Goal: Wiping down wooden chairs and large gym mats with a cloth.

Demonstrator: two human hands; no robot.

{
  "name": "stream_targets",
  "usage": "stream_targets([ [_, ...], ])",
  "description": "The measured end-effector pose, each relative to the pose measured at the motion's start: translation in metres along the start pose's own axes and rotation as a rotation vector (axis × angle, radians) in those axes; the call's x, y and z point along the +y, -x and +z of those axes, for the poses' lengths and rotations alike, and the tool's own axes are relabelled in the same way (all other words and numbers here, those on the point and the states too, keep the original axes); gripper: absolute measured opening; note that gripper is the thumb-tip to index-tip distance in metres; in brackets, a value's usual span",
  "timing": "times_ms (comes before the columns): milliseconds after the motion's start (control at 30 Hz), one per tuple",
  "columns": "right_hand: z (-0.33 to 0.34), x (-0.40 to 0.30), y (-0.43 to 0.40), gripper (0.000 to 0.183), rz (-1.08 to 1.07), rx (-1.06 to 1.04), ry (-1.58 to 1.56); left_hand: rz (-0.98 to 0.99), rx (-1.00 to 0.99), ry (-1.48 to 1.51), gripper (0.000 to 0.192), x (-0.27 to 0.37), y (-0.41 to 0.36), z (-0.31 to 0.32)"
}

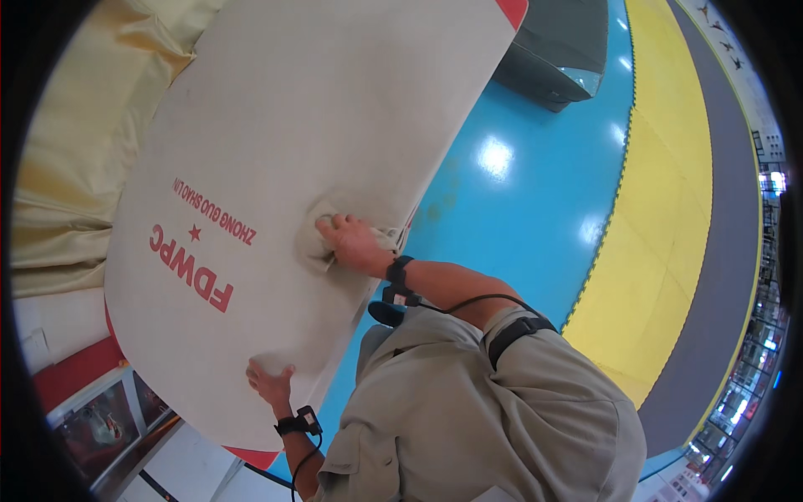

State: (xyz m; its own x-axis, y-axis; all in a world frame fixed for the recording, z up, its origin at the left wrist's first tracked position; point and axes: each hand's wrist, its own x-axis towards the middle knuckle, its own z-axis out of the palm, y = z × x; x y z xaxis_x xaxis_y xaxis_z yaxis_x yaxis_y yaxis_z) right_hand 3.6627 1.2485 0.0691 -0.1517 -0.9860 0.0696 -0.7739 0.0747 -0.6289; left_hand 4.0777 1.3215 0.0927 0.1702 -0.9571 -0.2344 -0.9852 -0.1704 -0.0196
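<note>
A large off-white padded mat [376, 94] with red corners spreads out before me, with red printed lettering [201, 285] and a small red star [195, 233] on its face. My right hand [356, 241] presses a crumpled beige cloth [308, 237] against the mat near its right edge, and the fingers partly cover the cloth. Lower down, close to the near corner, my left hand [271, 383] rests on the mat with its fingers apart and nothing in it. Black straps with small wired devices circle both wrists.
Gold satin fabric [81, 138] hangs along the mat's left side. A dark grey padded block [558, 50] stands on the shiny blue floor [502, 201] at upper right. Yellow floor matting [659, 188] runs farther right. At lower left is a glass-fronted cabinet [97, 427].
</note>
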Motion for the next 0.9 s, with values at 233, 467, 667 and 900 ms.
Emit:
stream_targets([
  [233,0.007,-0.026,0.048,0.047,-0.375,-0.244,-0.099,-0.023,0.001,0.028,0.117,-0.005,0.002,0.001],
  [467,-0.041,0.035,0.066,0.058,-0.241,-0.210,-0.039,-0.051,0.044,0.067,0.115,0.012,0.012,-0.004],
  [667,-0.096,0.091,0.007,0.070,0.040,-0.103,0.157,-0.154,-0.007,0.112,0.111,0.026,0.014,-0.022],
  [900,-0.056,0.064,-0.028,0.066,0.112,0.078,0.223,-0.160,0.045,0.137,0.108,0.030,0.015,-0.020],
])
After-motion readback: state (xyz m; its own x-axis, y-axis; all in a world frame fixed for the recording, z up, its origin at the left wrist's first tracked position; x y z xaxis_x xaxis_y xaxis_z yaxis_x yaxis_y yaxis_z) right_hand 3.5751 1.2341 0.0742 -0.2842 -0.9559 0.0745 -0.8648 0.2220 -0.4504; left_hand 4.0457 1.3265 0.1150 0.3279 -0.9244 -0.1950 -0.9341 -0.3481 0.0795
